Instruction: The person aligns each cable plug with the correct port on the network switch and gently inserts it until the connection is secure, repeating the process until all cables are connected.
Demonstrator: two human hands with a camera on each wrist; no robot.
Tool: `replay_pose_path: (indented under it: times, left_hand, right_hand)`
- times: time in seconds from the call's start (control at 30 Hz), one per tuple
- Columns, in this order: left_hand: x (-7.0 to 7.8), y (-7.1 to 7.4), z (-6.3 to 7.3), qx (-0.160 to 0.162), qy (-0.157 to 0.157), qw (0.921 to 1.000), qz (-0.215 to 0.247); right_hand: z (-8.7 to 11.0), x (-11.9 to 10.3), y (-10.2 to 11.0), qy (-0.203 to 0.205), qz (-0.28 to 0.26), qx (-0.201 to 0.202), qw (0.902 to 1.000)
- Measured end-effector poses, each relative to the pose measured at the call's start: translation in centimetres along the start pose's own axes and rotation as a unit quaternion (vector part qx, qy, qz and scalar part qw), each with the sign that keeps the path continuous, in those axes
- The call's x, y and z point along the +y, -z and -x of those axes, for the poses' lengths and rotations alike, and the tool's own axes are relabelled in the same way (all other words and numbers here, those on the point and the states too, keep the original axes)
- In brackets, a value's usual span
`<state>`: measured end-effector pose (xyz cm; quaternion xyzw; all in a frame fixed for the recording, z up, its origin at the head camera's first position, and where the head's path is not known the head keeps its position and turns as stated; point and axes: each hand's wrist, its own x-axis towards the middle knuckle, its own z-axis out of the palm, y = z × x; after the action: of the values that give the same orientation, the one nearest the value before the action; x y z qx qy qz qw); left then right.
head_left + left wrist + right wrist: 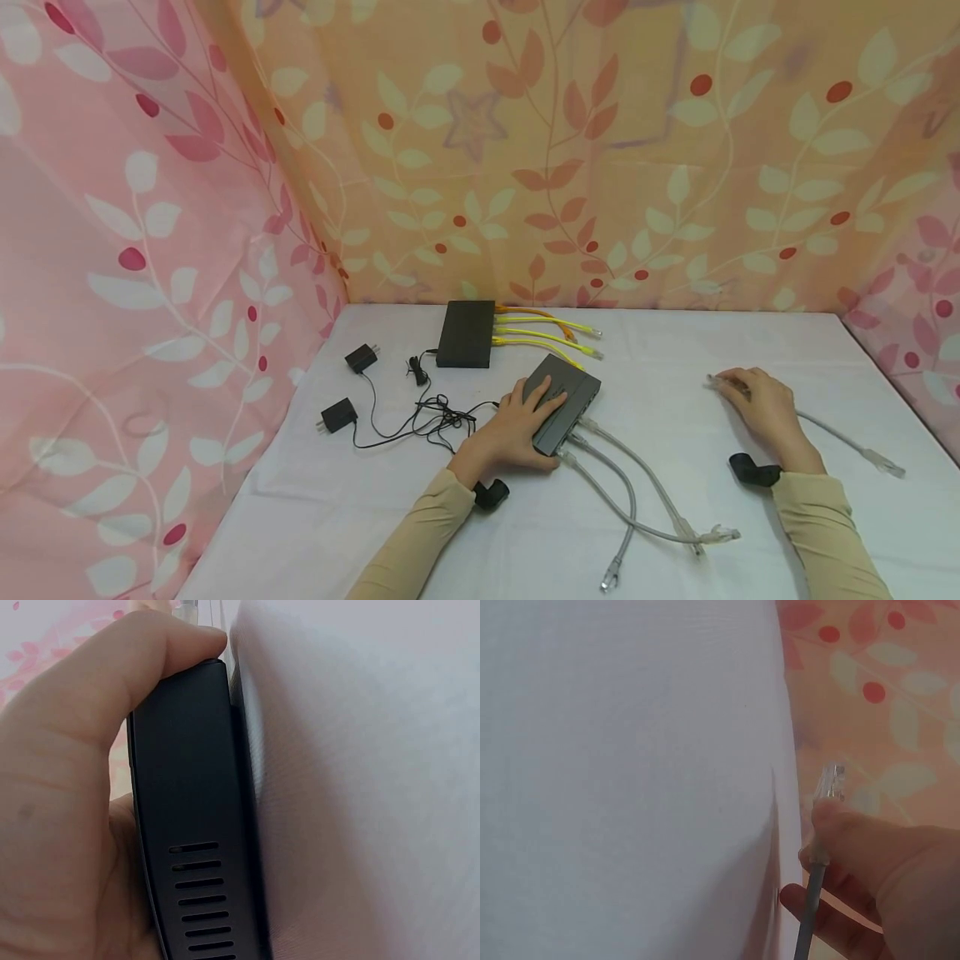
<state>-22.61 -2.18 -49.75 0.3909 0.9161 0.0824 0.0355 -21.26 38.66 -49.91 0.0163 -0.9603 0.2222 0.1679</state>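
Observation:
A dark grey network switch (pixel 576 390) lies at an angle near the middle of the white table. My left hand (pixel 517 427) grips it, fingers spread over its top and thumb along the near edge. Close up in the left wrist view, the thumb crosses a corner beside the switch's slotted side (pixel 187 772). Over the table's right side, my right hand (pixel 763 410) pinches a grey network cable (pixel 836 433) just behind one end. That end's clear plug (pixel 832 778) pokes past the fingertips in the right wrist view. The cable's other plug lies to the right.
Three grey cables (pixel 630 492) run from the switch toward the front. Behind it sits a black box (pixel 463 335) with yellow cables (pixel 536 331) and an orange one (pixel 531 312). Two black power adapters (pixel 339 414) and tangled black cords (pixel 438 414) lie to the left.

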Motion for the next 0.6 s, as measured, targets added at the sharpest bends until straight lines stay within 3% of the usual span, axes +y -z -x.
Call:
replay_pose_path:
  times: [0.6]
  left_hand:
    - [0.1,0.1,0.0,0.0,-0.002,1.0,-0.002]
  right_hand:
    - [-0.3,-2.3,0.4,0.031,-0.064,-0.027,0.9971]
